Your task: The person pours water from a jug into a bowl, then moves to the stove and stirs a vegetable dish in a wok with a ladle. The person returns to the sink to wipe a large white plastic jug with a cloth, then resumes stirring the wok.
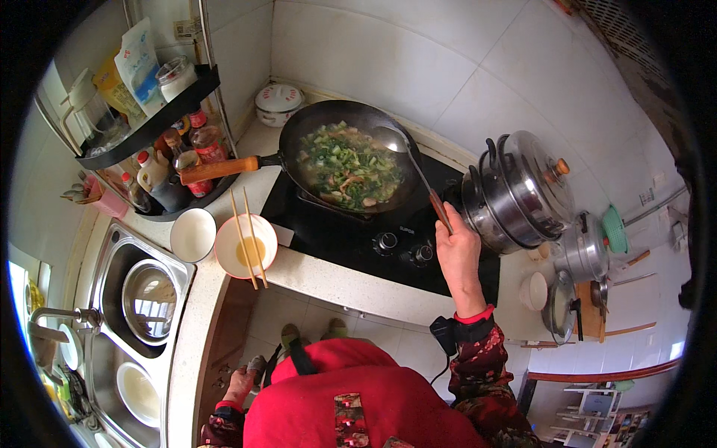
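My right hand (457,250) is closed around the wooden end of a metal ladle (422,173). The ladle's bowl is at the right side of a black wok (299,183), by chopped leafy greens (347,166) with paler pieces among them. The wok stands on a black cooktop (336,235), its wooden handle pointing left. Low on the left, away from the counter, my left hand (239,384) has curled fingers next to a small greyish thing (258,364) that I cannot make out.
Chopsticks (250,239) rest across a bowl (270,237) with yellowish liquid, next to a white bowl (193,235). Steel pots (515,194) stand right of the wok. A bottle rack (149,119) and a double sink (112,299) are on the left. A lidded enamel pot (278,103) sits behind.
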The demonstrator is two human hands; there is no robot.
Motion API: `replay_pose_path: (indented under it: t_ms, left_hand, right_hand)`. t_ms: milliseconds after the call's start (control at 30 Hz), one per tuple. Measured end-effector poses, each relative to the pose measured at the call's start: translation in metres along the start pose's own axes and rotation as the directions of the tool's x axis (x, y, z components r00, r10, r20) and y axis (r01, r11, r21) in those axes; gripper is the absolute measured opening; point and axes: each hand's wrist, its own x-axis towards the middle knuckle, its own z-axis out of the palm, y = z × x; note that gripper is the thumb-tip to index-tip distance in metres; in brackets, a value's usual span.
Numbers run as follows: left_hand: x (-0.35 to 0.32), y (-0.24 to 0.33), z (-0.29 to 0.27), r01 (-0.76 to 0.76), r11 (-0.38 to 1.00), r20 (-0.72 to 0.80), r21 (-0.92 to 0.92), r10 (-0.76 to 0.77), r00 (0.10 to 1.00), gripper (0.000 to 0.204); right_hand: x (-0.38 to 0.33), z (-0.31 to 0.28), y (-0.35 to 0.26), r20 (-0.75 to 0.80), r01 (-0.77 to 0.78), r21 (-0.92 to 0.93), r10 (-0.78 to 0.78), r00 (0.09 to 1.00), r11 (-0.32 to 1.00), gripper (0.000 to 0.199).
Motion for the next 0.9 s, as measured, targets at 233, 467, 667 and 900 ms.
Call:
replay_pose_path:
  t_ms: [233, 467, 667, 900]
  left_hand:
    - [-0.024, 0.032, -0.002, 0.003, 0.998, 0.041, 0.061, -0.005, 0.999, 0.055]
    - [-0.004, 0.013, -0.001, -0.013, 0.990, 0.020, 0.138, 0.011, 1.000, 0.056]
    - [-0.018, 0.027, -0.005, -0.007, 0.998, 0.032, 0.063, 0.005, 0.999, 0.059]
    - [-0.026, 0.042, -0.001, 0.059, 0.994, 0.032, 0.091, -0.062, 0.998, 0.063]
  right_hand:
    - [-0.022, -0.013, -0.009, 0.103, -0.138, 0.223, 0.118, 0.988, 0.965, 0.032]
    - [-0.017, -0.033, -0.011, 0.047, -0.058, 0.161, 0.051, 0.998, 0.985, 0.032]
    - [-0.026, -0.050, -0.012, 0.197, -0.161, 0.249, 0.113, 0.974, 0.955, 0.032]
    - [-0.027, -0.024, 0.007, 0.055, 0.053, 0.018, -0.054, 0.997, 0.998, 0.034]
